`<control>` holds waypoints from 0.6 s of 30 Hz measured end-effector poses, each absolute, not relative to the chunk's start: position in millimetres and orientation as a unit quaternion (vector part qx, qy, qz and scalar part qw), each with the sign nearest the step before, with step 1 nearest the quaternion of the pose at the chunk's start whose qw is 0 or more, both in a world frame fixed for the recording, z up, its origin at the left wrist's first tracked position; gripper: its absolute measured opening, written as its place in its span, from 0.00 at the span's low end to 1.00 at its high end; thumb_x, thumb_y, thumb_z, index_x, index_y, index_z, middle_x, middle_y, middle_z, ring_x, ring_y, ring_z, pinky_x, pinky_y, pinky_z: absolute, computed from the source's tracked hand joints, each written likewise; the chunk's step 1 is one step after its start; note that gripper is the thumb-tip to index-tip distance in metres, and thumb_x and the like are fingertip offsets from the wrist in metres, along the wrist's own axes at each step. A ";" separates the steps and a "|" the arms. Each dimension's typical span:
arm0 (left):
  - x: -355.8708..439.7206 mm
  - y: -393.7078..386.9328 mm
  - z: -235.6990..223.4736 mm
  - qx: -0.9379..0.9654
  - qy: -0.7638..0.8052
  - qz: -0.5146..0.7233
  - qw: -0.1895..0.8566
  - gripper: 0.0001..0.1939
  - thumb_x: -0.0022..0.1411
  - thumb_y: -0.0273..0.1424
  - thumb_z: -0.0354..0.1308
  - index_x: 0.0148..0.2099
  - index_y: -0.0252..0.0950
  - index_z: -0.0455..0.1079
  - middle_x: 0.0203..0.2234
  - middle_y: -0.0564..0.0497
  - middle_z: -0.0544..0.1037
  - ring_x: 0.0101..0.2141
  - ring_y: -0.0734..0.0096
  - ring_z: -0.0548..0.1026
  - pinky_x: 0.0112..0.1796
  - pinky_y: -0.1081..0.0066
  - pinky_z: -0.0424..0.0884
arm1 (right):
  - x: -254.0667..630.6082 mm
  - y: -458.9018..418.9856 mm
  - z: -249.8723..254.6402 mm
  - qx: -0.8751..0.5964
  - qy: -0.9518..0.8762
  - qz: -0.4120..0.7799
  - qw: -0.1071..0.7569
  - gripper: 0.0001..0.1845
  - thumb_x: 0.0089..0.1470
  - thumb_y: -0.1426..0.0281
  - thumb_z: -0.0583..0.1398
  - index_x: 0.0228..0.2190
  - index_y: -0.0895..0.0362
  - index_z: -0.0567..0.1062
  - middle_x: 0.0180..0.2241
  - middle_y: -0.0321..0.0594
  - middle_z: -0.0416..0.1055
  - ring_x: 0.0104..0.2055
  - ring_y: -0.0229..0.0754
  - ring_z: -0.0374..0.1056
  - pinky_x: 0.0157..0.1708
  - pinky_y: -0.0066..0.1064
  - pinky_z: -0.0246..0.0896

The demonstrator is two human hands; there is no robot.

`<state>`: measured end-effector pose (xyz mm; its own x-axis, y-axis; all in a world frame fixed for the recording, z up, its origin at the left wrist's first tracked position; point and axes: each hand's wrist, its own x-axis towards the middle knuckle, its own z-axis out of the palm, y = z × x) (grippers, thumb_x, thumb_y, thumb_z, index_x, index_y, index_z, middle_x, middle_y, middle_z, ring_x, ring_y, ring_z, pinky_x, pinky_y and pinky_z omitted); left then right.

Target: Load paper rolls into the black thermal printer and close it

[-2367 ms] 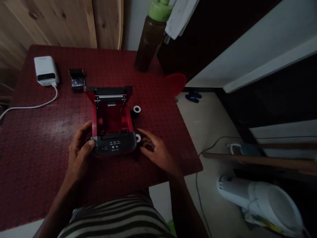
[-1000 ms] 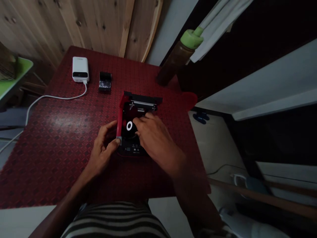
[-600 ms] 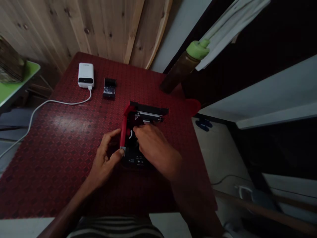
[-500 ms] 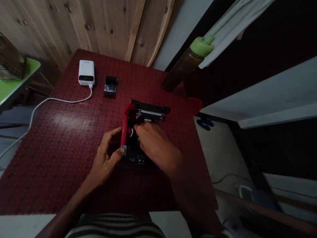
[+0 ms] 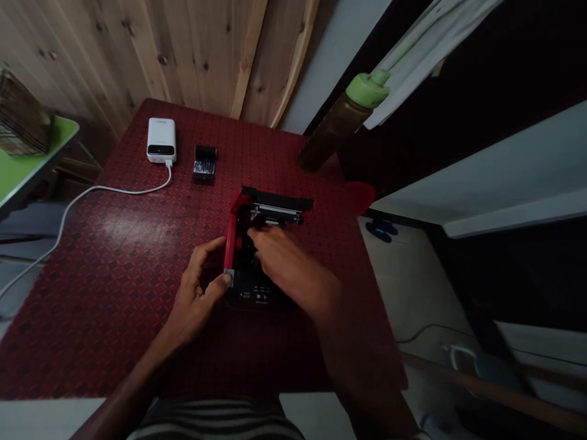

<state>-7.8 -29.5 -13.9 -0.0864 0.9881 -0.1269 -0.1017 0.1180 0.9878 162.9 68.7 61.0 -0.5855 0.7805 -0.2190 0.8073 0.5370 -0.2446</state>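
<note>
The machine (image 5: 250, 286) is sitting near the middle of the table (image 5: 114, 293), its lid (image 5: 279, 200) standing raised at its 12 o'clock side. The left hand (image 5: 195, 293) is resting at the machine's 8 o'clock side, thumb pressing on the grey corner (image 5: 229, 278) and forefinger reaching to the red side wall (image 5: 230, 244), the two spreading wide apart. The right hand (image 5: 293, 269) is coming in from 4 o'clock and dipping its bent fingers into the machine's open middle; whether they are gripping anything is hidden, so its state is impossible to tell. Taking the machine as the clock's centre, a small black roll with a shiny strip (image 5: 204, 163) is lying between 10 and 11 o'clock, and a white power bank (image 5: 161, 139) is lying farther out toward 10, with a white cable (image 5: 114, 190) running from it toward 9. A brown bottle with a green cap (image 5: 337, 125) is standing at 1 o'clock, and dark slippers (image 5: 381, 230) are lying on the floor (image 5: 413, 275) toward 3 o'clock.
</note>
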 end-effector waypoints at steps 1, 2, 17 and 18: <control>-7.8 -29.3 -13.6 0.420 0.527 0.515 0.530 0.32 0.71 0.45 0.64 0.71 0.41 0.70 0.67 0.39 0.77 0.67 0.42 0.75 0.66 0.41 0.69 | 170.5 68.1 57.5 0.439 0.882 -0.171 0.005 0.26 0.66 0.88 0.52 0.52 0.59 0.82 0.49 0.49 0.84 0.51 0.47 0.80 0.52 0.38 0.74; -7.9 -29.0 -13.2 0.419 0.527 0.517 0.529 0.31 0.70 0.45 0.64 0.71 0.41 0.70 0.66 0.39 0.78 0.66 0.42 0.76 0.66 0.42 0.70 | 178.1 67.1 55.6 0.423 0.887 -0.183 -0.030 0.28 0.65 0.89 0.52 0.53 0.57 0.83 0.51 0.47 0.84 0.53 0.47 0.80 0.56 0.39 0.74; -10.7 -4.7 11.3 0.448 0.558 0.539 0.445 0.32 0.70 0.48 0.67 0.71 0.43 0.71 0.67 0.40 0.78 0.66 0.43 0.76 0.64 0.46 0.74 | 201.7 26.8 52.6 0.377 0.882 -0.097 -0.265 0.14 0.72 0.81 0.62 0.40 0.55 0.86 0.38 0.41 0.80 0.42 0.45 0.73 0.43 0.36 0.76; -10.5 5.5 15.2 0.461 0.557 0.557 0.410 0.32 0.72 0.49 0.66 0.72 0.44 0.71 0.69 0.41 0.76 0.67 0.44 0.76 0.64 0.46 0.73 | 202.7 21.1 50.0 0.382 0.877 -0.085 -0.278 0.15 0.72 0.82 0.61 0.41 0.55 0.86 0.37 0.41 0.80 0.42 0.45 0.73 0.43 0.36 0.76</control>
<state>-10.5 5.5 15.2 -0.2399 0.9691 0.0571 0.0568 -0.0447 0.9974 202.7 21.1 50.0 -0.5534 0.7178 0.4225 0.6231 0.6934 -0.3619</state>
